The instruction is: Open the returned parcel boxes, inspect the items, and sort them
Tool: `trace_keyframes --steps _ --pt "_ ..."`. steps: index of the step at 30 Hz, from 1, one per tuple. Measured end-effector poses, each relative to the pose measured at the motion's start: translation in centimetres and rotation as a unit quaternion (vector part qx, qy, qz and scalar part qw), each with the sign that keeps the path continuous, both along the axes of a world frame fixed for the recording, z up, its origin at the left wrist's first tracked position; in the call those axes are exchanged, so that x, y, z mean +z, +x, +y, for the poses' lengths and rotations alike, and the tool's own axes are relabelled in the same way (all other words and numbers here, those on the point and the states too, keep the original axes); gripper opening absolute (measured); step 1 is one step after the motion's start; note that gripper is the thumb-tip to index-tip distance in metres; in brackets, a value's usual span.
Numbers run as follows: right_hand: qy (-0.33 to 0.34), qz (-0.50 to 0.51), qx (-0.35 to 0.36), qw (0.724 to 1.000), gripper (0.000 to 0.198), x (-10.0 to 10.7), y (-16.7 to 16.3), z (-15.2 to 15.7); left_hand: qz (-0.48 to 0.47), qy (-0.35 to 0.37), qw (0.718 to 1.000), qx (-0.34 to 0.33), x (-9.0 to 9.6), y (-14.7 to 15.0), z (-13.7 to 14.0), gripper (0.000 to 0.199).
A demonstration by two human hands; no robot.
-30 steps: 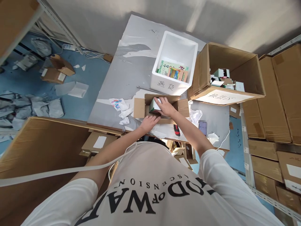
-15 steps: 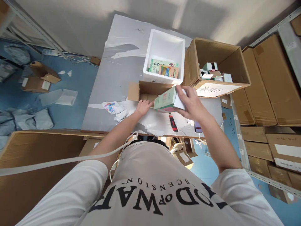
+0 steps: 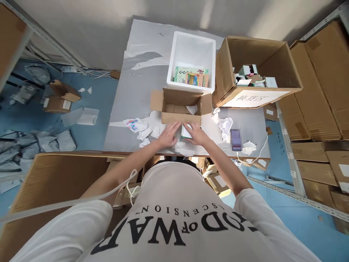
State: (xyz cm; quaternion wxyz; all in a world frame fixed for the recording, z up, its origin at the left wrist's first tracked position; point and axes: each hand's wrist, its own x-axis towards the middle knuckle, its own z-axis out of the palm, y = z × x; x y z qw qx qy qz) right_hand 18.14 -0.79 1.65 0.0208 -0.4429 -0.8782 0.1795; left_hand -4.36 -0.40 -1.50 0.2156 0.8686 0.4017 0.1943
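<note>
A small green and white box (image 3: 185, 132) sits between my hands near the table's front edge, its white end facing up. My right hand (image 3: 196, 134) grips its right side, fingers over the top. At its left, my left hand (image 3: 168, 136) has its fingertips at the upper left corner, fingers bent and closed; much of the contact is hidden. Just beyond my fingers stands an open cardboard box (image 3: 181, 118), flaps spread, with a crumpled white paper (image 3: 192, 109) inside.
Behind it are a white foam box (image 3: 171, 62) holding printed green packages (image 3: 181, 74) and a large carton (image 3: 223, 72) with small boxes. Torn paper (image 3: 225, 125) and a phone (image 3: 236, 140) lie to the right, more scraps (image 3: 144, 133) to the left. A white cord (image 3: 68, 202) crosses my left arm.
The green and white box has come down and toward me from beside the cardboard box. My left hand has left the carton's front edge and moved nearer. The red-and-black cutter no longer shows.
</note>
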Motion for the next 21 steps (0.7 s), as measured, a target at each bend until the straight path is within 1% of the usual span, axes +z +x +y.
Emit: trace_keyframes --steps 2,4,5,8,10,13,14,17,18,19,21 --pt "-0.002 0.026 0.013 1.0 0.082 0.1 0.6 -0.3 -0.028 -0.048 0.998 -0.014 -0.2 0.8 -1.4 0.096" --pt "-0.003 0.07 0.031 0.997 0.08 0.2 1.2 -0.7 -0.043 -0.086 0.995 -0.008 -0.5 1.9 -1.7 0.109" --pt "-0.001 0.096 0.034 0.995 0.077 0.3 1.5 -1.0 -0.047 -0.099 0.994 -0.006 -0.5 2.5 -1.6 0.112" --pt "0.019 0.16 -0.01 0.987 0.063 0.7 2.1 -1.9 -0.06 -0.119 0.991 -0.017 -0.7 3.7 -0.7 0.107" --pt "0.026 0.165 -0.033 0.985 0.064 1.3 2.3 -2.4 -0.071 -0.122 0.99 -0.02 -0.9 4.0 -0.3 0.106" --pt "0.008 0.169 -0.008 0.986 0.07 2.5 2.3 -3.3 -0.095 -0.127 0.987 -0.018 -1.2 4.0 -0.3 0.106" --pt "-0.004 0.182 0.0 0.983 0.068 2.9 2.3 -3.6 -0.103 -0.13 0.986 -0.013 -1.2 4.0 -0.3 0.104" --pt "-0.064 0.219 0.019 0.974 0.043 3.4 2.6 -4.6 -0.111 -0.128 0.986 -0.003 -1.3 3.9 -0.2 0.092" --pt "-0.076 0.217 0.016 0.973 0.039 3.3 2.7 -4.7 -0.107 -0.122 0.987 -0.009 -1.2 3.8 -0.2 0.088" --pt "-0.075 0.206 0.005 0.976 0.039 3.2 2.8 -4.7 -0.103 -0.111 0.988 -0.021 -1.1 3.8 -0.1 0.083" --pt "-0.029 0.149 -0.013 0.988 0.039 2.7 2.8 -4.4 -0.091 -0.077 0.992 -0.052 -0.6 3.7 0.0 0.073"
